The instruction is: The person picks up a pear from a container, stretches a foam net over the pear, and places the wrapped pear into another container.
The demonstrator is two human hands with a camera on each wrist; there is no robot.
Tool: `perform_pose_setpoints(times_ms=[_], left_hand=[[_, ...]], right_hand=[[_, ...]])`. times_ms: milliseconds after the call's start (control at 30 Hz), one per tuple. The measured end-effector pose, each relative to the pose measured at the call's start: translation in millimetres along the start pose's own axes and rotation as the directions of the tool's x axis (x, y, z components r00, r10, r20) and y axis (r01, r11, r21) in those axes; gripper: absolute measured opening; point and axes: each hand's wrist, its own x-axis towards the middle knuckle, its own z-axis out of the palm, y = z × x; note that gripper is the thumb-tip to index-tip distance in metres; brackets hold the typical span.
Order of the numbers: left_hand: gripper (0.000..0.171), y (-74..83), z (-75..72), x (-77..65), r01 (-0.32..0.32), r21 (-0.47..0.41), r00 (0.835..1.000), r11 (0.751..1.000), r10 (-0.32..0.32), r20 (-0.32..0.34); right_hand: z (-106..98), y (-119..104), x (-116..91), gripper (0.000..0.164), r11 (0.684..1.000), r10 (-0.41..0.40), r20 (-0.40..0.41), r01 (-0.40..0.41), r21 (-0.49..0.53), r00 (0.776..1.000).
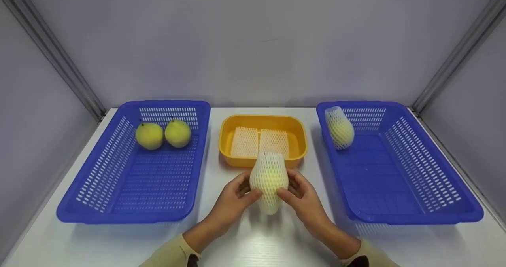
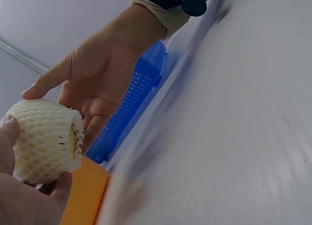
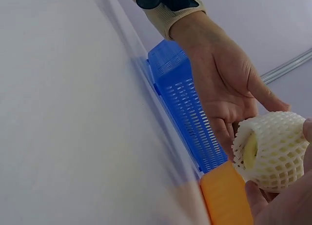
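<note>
A pear in a white foam net sleeve (image 1: 270, 182) is held up between both hands in front of the orange tub. My left hand (image 1: 230, 201) grips its left side, thumb on the near face and fingers bent behind. On the opposite side my right hand (image 1: 307, 203) holds it the same way. The net stretches past the fruit at the top and narrows at the bottom. In the left wrist view, the net's open end (image 2: 76, 142) shows a bit of yellow skin inside. The right wrist view also shows pear skin (image 3: 250, 151) through that opening.
An orange tub (image 1: 263, 119) behind the hands contains two flat foam nets (image 1: 244, 142). At left, a blue basket (image 1: 158, 215) holds two bare pears (image 1: 178, 133). The right blue basket (image 1: 399, 218) has one netted pear (image 1: 340, 130). Grey walls enclose the white table (image 1: 253, 247).
</note>
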Motion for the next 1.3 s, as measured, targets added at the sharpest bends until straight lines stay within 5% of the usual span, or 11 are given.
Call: perform_pose_setpoints(times_ms=[200,333,500,900,1100,1167,1200,1300], left_hand=[[0.064,-0.9,-0.3,-1.0,-0.003,0.012,0.998,1.000,0.004,-0.062],[0.068,0.0,0.9,-0.5,0.010,0.016,0.998,1.000,-0.008,-0.068],[0.070,2.3,1.8,-0.2,0.011,0.037,1.000,0.999,-0.011,-0.008],[0.066,3.3,-2.2,-2.0,0.017,-0.002,0.999,1.000,-0.017,0.041],[0.071,5.1,-6.7,-6.1,-0.094,0.091,0.990,0.991,0.083,0.116],[0.072,3.3,-7.9,-7.9,-0.200,0.186,0.973,0.962,0.172,0.155],[0.073,1.8,-8.4,-9.0,-0.267,0.258,0.958,0.928,0.226,0.178],[0.077,-4.7,-8.7,-12.9,-0.458,0.464,0.889,0.758,0.381,0.254]], right_hand=[[-2,0,0,0.049,1.000,0.017,-0.043,-0.017,0.002,0.999],[-4,0,0,0.054,1.000,0.018,0.001,-0.018,0.019,1.000],[-3,1,-1,0.070,1.000,0.007,0.087,-0.008,0.007,0.996],[-6,-4,-1,0.069,0.998,0.059,0.125,-0.063,0.025,0.990],[-14,-3,-2,0.076,0.996,-0.056,0.241,0.070,-0.051,0.969],[-18,0,-2,0.077,0.975,-0.148,0.298,0.189,-0.113,0.943],[-20,1,-1,0.077,0.955,-0.201,0.327,0.260,-0.146,0.923],[-23,6,-1,0.073,0.857,-0.337,0.403,0.455,-0.243,0.851]])
